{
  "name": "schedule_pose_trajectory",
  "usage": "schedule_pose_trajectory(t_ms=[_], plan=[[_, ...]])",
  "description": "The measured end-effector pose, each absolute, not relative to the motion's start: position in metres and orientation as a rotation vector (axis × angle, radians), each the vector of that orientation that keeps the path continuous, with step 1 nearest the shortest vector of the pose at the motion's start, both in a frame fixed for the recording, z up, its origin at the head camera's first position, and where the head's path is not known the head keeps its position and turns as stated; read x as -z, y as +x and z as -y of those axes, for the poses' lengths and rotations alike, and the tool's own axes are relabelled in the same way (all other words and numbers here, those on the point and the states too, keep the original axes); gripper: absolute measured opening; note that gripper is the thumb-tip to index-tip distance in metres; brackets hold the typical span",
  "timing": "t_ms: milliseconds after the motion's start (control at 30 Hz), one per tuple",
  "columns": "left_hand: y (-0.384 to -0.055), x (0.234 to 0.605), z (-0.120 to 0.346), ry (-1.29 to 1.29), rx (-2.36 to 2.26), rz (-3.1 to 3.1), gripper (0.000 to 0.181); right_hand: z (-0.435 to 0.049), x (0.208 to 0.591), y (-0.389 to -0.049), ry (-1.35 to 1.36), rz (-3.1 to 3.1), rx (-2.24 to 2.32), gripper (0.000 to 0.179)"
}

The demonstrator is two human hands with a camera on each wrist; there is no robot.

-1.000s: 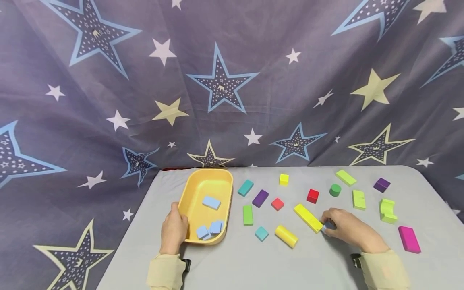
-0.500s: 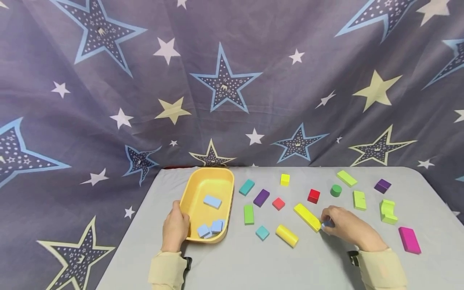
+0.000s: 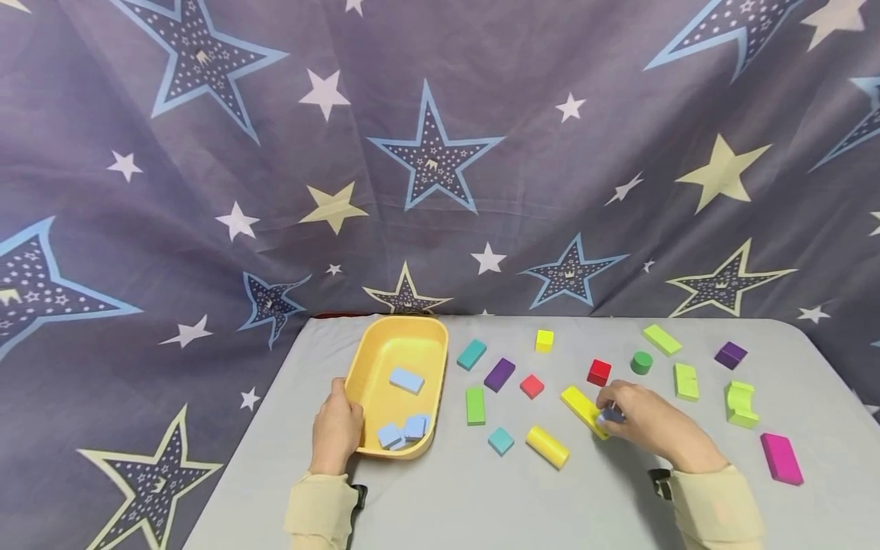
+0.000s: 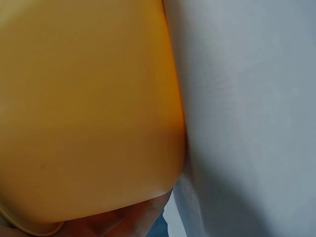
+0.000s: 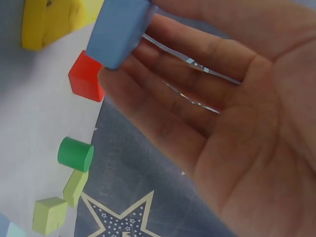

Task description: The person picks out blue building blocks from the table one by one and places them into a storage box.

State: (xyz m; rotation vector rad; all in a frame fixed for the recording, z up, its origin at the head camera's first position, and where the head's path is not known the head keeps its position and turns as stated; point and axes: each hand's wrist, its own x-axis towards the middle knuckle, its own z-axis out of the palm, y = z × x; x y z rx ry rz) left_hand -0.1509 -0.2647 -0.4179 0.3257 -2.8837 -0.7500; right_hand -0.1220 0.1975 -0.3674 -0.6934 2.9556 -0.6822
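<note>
My left hand [image 3: 337,434] grips the left wall of a yellow-orange plastic bin [image 3: 374,401] on the table. In the left wrist view the bin's outer wall fills much of the picture, and part of the hand shows under it. Several light blue blocks [image 3: 407,380] lie inside the bin. My right hand [image 3: 649,426] pinches a blue block [image 5: 118,32] between thumb and fingertips. In the head view this block overlaps the near end of a long yellow block [image 3: 580,403]; the right wrist view shows it held above the table.
Loose blocks lie across the grey table [image 3: 550,512]: a yellow cylinder [image 3: 548,447], a red cube [image 3: 600,373], a green cylinder [image 3: 642,363], a magenta block [image 3: 781,458], a purple block [image 3: 499,375] and others. A star-patterned curtain [image 3: 516,168] hangs behind the table.
My right hand has risen from the table with the blue block and moved left over the end of the long yellow block. The left hand keeps its grip on the bin.
</note>
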Motion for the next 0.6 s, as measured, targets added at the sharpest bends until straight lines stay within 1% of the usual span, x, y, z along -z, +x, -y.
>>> schedule_pose_trajectory(t_ms=[333,600], plan=[[-0.152,0.419,0.264,0.330,0.748,2.885,0.042,-0.185,0.366,-0.123,-0.677,-2.919,0.718,0.026],[-0.151,0.418,0.264,0.332,0.751,2.881,0.042,-0.177,0.364,-0.124,-0.703,-2.906,0.733,0.027]])
